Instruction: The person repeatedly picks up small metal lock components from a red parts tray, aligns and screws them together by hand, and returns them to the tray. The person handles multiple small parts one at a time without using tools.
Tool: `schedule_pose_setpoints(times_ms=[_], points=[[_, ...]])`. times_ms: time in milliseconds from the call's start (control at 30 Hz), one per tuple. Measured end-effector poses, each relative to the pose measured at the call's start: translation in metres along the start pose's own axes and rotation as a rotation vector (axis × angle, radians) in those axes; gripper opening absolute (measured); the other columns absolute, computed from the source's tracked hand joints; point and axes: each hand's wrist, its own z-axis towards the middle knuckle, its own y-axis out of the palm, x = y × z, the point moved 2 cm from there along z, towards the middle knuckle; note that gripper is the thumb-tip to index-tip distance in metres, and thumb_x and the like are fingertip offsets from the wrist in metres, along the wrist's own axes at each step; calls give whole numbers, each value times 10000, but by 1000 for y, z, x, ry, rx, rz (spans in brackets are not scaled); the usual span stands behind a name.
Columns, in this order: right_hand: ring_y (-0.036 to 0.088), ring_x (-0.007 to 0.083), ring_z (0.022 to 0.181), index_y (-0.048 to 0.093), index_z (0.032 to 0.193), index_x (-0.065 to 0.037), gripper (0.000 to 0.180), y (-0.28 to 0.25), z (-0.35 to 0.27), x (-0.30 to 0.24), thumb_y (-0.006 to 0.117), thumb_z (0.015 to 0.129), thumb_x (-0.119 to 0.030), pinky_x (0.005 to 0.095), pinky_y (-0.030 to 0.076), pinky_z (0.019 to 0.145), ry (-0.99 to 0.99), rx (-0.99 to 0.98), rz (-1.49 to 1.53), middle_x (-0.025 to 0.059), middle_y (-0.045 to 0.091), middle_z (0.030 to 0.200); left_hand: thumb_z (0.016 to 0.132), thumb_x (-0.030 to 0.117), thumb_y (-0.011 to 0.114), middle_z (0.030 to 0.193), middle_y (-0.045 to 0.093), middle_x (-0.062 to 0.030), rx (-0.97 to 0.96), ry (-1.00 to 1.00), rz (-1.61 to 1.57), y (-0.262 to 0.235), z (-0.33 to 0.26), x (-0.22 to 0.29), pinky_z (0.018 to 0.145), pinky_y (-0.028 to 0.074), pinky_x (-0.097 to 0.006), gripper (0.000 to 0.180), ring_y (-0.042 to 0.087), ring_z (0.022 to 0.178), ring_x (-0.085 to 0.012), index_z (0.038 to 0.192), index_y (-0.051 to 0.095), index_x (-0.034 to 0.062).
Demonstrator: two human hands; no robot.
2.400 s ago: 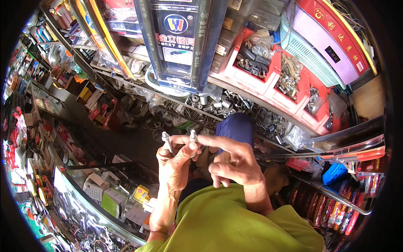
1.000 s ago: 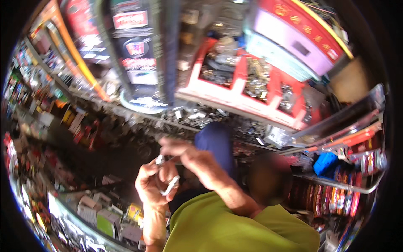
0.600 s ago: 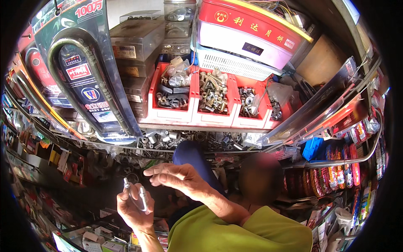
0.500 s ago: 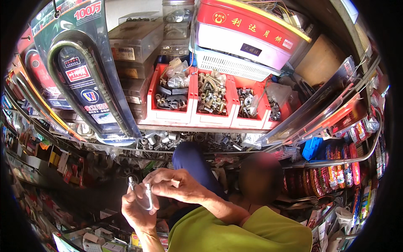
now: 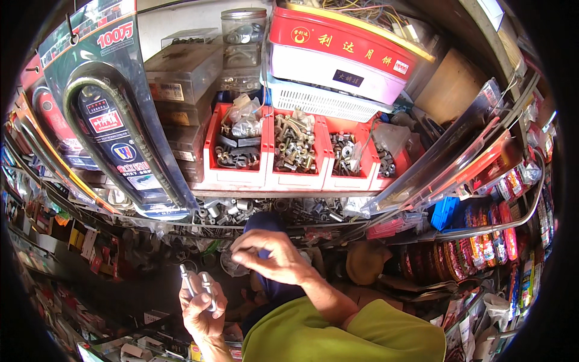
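Observation:
Low left of centre, my left hand [image 5: 203, 308] is closed round two shiny metal bolt-like rods [image 5: 207, 283] with collars. Their upper ends stick up past my fingers and lean apart. Whether they join lower down is hidden by the palm. My right hand [image 5: 274, 258] is held above and to the right, apart from the rods. Its thumb and fingertips come together in a pinch, leaving a loop-shaped gap behind them. Anything between the tips is too small to make out.
Red bins [image 5: 295, 142] of bolts and small metal parts line the shelf ahead. Loose hardware [image 5: 241, 208] lies below it. A hanging U-shaped lock [image 5: 108, 120] stands at left, a red-and-pink box [image 5: 353, 45] above. Coiled packaged goods [image 5: 476, 235] sit at right. My blue-clad knee [image 5: 265, 222] shows.
My right hand has come away from the rods, moving right and slightly up. My left hand still holds them and has turned, so both rods show more clearly. The view has shifted slightly.

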Motion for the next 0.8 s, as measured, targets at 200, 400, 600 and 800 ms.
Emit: schedule_pose_setpoints(times_ms=[200,400,600,800], points=[[609,123,712,670,939,-12,91,-66,33,-32,658,853,-41,236,472,581,-289,451,-346,77,661,913,727,-19,734,729,520,-77,118,15,155,4,0,-3,357,349,-200,307,566,549,-188,764,443,69],[651,344,783,671,943,-41,148,-97,87,-26,634,829,-128,428,514,684,-125,611,-1057,142,646,987,744,-54,702,870,580,-121,149,-66,132,5,-4,-11,373,383,-207,254,615,632,-218,842,490,48],[641,332,838,685,944,-86,172,-99,91,-16,639,789,-144,432,508,745,-51,531,-1288,119,649,999,770,-14,686,908,583,-162,138,-18,226,12,-4,-7,465,433,-238,252,622,756,-230,929,499,44],[629,359,840,675,922,-62,165,-93,92,-26,620,796,-153,451,494,748,-21,544,-1288,120,650,980,819,-9,666,1076,606,-177,65,-6,225,4,-3,-6,744,509,-319,189,610,967,-257,958,550,45]])
